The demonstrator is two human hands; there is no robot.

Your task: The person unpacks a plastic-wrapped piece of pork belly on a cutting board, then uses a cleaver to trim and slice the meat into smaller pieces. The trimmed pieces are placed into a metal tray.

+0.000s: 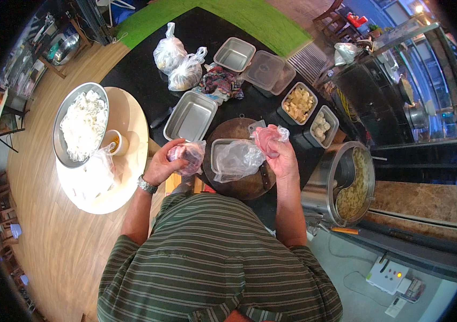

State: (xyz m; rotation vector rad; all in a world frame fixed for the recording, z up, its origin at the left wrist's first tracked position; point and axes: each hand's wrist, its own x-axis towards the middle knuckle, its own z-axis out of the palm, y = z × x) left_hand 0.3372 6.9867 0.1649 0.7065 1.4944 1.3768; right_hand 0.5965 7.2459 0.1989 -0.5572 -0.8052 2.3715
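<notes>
My left hand [163, 163], with a metal watch at the wrist, grips a clear plastic bag of dark reddish meat [188, 157]. In my right hand [284, 161] is a bundle of pink sliced meat [268, 140] with some clear plastic on it. Between the hands, a crumpled clear plastic bag [238, 160] lies over a rectangular metal tray [213, 155] on a round wooden chopping board [232, 126]. A dark-handled knife [265, 177] rests on the board near my right wrist. Part of a clear lid shows behind the pink meat.
Metal pans [191, 116], tied plastic bags [170, 54], a patterned cloth [221, 82] and containers of pale food [299, 105] stand on the black table. At left, a bowl of white noodles [83, 124] sits on a round table. A large pot of broth [353, 185] stands at right.
</notes>
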